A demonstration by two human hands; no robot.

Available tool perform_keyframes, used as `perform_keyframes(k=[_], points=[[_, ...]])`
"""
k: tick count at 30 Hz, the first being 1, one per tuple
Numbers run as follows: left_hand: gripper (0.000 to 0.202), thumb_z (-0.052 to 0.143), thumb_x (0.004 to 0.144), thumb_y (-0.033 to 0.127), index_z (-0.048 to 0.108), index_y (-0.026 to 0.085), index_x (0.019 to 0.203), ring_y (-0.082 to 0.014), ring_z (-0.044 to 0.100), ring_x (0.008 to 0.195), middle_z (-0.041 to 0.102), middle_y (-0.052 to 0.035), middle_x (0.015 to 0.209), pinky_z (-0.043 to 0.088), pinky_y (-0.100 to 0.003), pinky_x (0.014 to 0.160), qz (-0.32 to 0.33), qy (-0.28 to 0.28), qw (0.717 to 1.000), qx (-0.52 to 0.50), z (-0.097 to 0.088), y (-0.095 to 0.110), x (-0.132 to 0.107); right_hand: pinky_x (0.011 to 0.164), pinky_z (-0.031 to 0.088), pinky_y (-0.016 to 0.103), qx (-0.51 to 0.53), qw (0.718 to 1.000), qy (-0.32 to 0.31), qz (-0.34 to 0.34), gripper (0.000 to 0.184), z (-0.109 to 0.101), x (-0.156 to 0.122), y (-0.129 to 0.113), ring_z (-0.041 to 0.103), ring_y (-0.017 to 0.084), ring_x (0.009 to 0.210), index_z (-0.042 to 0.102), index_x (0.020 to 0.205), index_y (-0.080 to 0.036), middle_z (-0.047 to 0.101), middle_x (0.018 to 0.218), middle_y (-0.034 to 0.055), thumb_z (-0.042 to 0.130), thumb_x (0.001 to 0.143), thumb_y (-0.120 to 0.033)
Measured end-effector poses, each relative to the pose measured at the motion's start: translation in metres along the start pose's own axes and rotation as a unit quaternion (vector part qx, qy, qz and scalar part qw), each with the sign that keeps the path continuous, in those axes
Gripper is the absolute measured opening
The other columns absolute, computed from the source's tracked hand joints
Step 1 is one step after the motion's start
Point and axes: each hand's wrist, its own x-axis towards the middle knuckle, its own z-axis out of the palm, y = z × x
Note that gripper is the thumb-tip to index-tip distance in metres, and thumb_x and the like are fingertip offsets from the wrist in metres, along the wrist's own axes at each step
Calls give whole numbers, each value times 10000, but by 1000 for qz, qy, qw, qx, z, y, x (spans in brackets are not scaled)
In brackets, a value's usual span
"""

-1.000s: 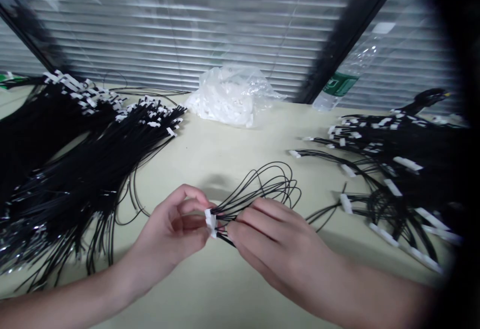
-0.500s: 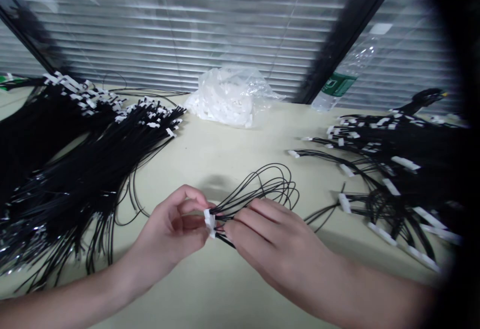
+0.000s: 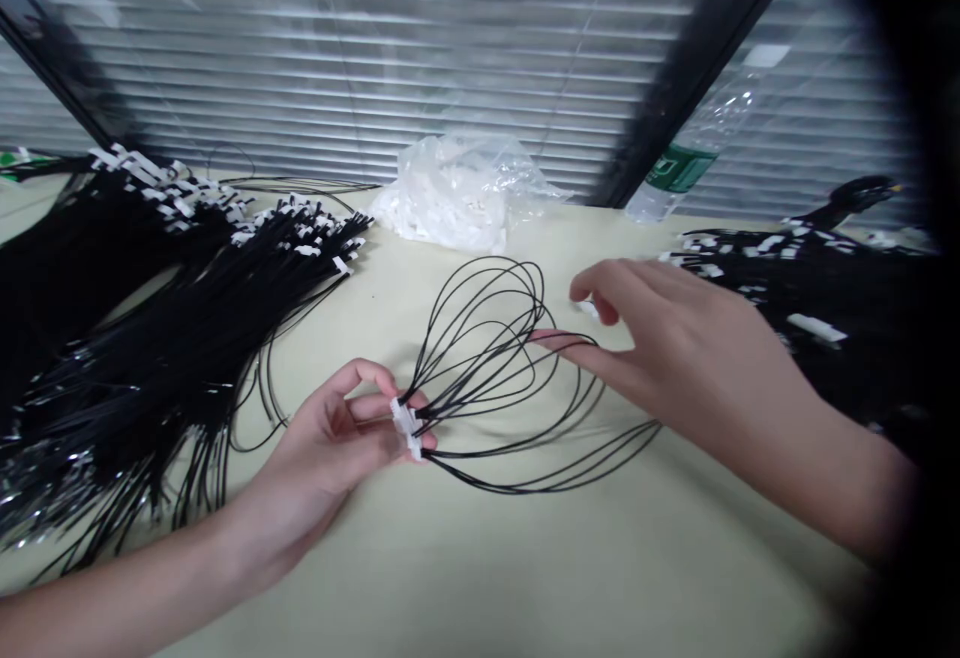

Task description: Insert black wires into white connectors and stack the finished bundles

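My left hand (image 3: 349, 438) pinches a white connector (image 3: 406, 428) between thumb and fingers, just left of the middle. Thin black wires (image 3: 480, 368) come out of the connector's right side and spread into wide loops above the table. My right hand (image 3: 660, 338) is to the right of these loops, its thumb and fingers apart. Its thumb touches or lies right beside some of the wires; which one I cannot tell. The far ends of the lower wires pass behind the right hand and forearm.
Large bundles of black wires (image 3: 150, 338) with white connectors cover the left side. Another pile (image 3: 832, 328) lies at the right, partly behind my right arm. A clear bag of white parts (image 3: 465, 198) and a plastic bottle (image 3: 679, 168) stand at the back by the blinds (image 3: 450, 48).
My right hand has let go of the wires near the connector and moved right and up, its fingers opening. The loops have spread out. My left hand moved slightly left with the connector.
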Motion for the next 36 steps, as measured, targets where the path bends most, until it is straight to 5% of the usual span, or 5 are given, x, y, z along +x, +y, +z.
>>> perform_keyframes(k=[5, 12, 19, 26, 36], points=[[226, 631, 733, 91, 462, 219, 812, -141, 626, 777, 645, 7, 875, 421, -286, 780, 4, 5, 1000, -18, 1, -1, 1, 421, 260, 230, 130, 975, -142, 113, 461, 6, 8, 12, 388, 108, 388, 535, 873, -224, 451, 442, -39, 461, 740, -659], [230, 622, 738, 85, 456, 223, 818, -144, 633, 810, 645, 13, 869, 416, -269, 800, 3, 23, 1000, -19, 3, 0, -1, 564, 471, 242, 544, 795, -207, 172, 274, 4, 11, 19, 575, 126, 617, 496, 1007, -222, 613, 698, 3, 565, 795, -382], [252, 603, 732, 49, 458, 230, 832, -121, 620, 806, 625, 23, 902, 426, -227, 765, 22, 49, 997, -48, 3, -1, -2, 558, 417, 175, 473, 869, 45, 136, 40, -28, 0, -18, 519, 82, 668, 530, 854, -207, 540, 751, -12, 548, 819, -211], [283, 618, 708, 40, 438, 231, 815, -102, 585, 766, 625, 34, 820, 412, -219, 746, 21, 57, 998, -31, 4, 0, -2, 643, 430, 309, 266, 946, -37, -179, 182, -20, -31, -64, 512, 164, 720, 578, 834, -156, 562, 752, 37, 412, 821, -82], [284, 596, 713, 22, 446, 234, 826, -112, 583, 792, 647, 23, 802, 408, -207, 731, 19, 50, 998, -21, 5, 0, -1, 571, 418, 327, 125, 965, -48, -225, 305, -6, -35, -72, 499, 210, 753, 586, 848, -105, 560, 796, 78, 418, 616, 0]])
